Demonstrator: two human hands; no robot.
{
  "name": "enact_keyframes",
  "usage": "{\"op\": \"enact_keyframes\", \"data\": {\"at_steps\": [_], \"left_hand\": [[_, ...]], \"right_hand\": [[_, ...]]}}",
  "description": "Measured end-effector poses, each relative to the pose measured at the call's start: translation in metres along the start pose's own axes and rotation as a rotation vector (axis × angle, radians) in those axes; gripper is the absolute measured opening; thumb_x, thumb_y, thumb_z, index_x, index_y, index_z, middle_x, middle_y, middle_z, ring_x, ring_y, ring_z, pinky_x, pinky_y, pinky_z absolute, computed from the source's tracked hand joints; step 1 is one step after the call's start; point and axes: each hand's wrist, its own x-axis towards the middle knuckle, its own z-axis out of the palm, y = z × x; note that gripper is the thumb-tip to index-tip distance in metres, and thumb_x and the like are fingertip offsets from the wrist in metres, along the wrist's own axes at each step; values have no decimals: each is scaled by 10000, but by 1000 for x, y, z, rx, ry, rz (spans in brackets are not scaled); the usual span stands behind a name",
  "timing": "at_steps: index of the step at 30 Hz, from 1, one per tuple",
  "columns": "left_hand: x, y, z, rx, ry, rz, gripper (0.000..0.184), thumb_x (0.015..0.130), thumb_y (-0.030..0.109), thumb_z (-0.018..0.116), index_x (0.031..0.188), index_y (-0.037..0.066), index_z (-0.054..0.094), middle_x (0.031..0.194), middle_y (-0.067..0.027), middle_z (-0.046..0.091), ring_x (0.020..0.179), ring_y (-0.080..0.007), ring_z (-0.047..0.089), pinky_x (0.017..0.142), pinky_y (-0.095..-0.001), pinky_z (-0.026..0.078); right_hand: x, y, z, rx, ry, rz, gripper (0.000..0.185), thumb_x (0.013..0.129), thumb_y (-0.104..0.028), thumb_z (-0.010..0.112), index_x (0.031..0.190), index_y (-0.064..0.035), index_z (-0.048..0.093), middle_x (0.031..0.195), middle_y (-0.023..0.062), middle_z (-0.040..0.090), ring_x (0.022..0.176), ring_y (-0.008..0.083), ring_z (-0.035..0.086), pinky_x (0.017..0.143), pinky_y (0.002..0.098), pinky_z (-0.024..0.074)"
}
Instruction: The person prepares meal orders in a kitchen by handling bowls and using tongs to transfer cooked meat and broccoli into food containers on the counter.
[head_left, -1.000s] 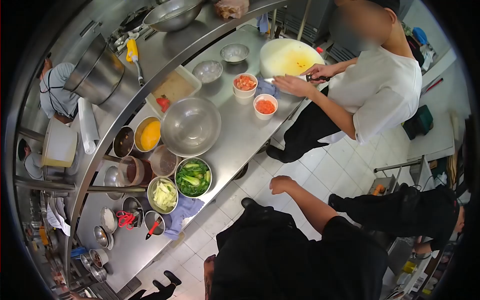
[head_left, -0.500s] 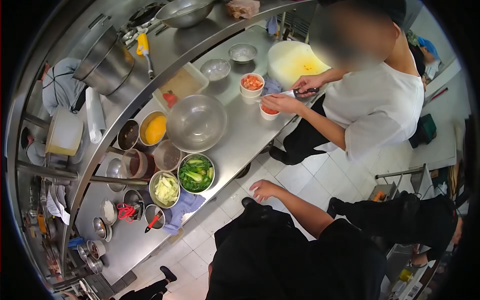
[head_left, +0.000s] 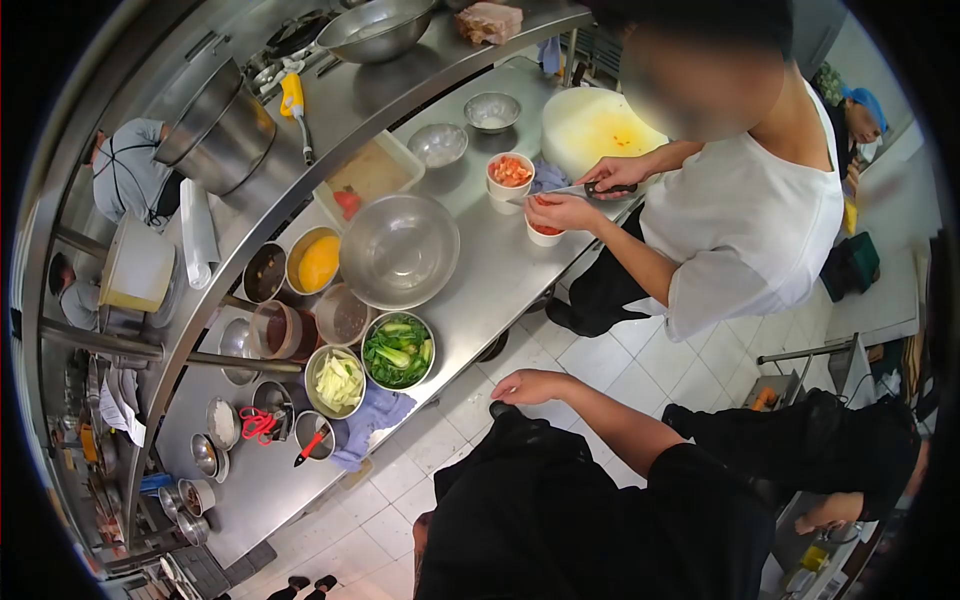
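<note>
My right hand (head_left: 527,386) hangs over the tiled floor beside the steel table (head_left: 480,270), holding nothing, its fingers loosely extended. Only a sliver of my left hand (head_left: 422,524) shows at the edge of my black shirt; its fingers are hidden. Nearest to my right hand on the table are a bowl of green vegetables (head_left: 398,350), a bowl of pale cut vegetables (head_left: 339,382) and a blue cloth (head_left: 375,422). A large steel bowl (head_left: 400,252) stands behind them.
Across the table's right end, a co-worker in white (head_left: 740,210) holds a knife (head_left: 560,192) over a cup of red pieces (head_left: 545,232), near a round cutting board (head_left: 600,130). Another person in black (head_left: 830,440) is at the right. Red scissors (head_left: 259,425) lie at left.
My right hand has gone from loosely closed to open fingers and moved slightly left. The co-worker's hands and knife moved from the board to above the red-filled cup. The view has shifted slightly.
</note>
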Motion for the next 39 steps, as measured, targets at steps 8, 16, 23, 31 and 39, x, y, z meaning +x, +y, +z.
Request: {"op": "enact_keyframes", "data": {"at_steps": [8, 16, 23, 31, 39], "left_hand": [[-4, 24, 1, 27, -13, 16, 317, 962, 312, 627, 1020, 8, 697, 959, -144, 729, 904, -278, 681, 794, -402, 542], [-15, 2, 6, 50, -7, 34, 341, 961, 329, 613, 1019, 4, 698, 987, -169, 727, 930, -316, 685, 812, -428, 545], [-15, -70, 7, 254, -26, 129, 362, 960, 344, 600, 1019, 1, 698, 1011, -191, 726, 954, -348, 688, 828, -450, 547], [-82, 3, 12, 153, 337, -185, 493, 886, 284, 637, 1291, 3, 613, 1150, -224, 703, 1105, -333, 672, 972, -398, 517], [-77, -62, 40, -279, 447, -206, 494, 882, 250, 617, 1348, 87, 606, 1051, -210, 729, 976, -325, 719, 874, -388, 556]], "right_hand": [[-35, -127, -2, 41, -200, -89, 340, 987, -196, 569, 1271, -30, 650, 1218, 91, 691, 1109, 157, 637, 975, 287, 481], [0, -29, -11, 609, -132, 307, 273, 925, -185, 638, 1160, -63, 705, 1135, 74, 728, 1071, 182, 670, 928, 302, 512], [25, -20, 52, -384, 97, 124, 341, 713, -113, 686, 1044, -162, 754, 1173, 108, 688, 1124, 317, 631, 959, 401, 507], [92, -90, 113, -410, -270, -158, 362, 869, -169, 653, 1226, -120, 688, 1395, 185, 571, 1233, 361, 577, 1041, 403, 466], [155, -147, 184, -884, 90, -353, 497, 874, -223, 692, 1340, -88, 582, 1482, 232, 434, 1336, 444, 442, 1097, 467, 411]]}}
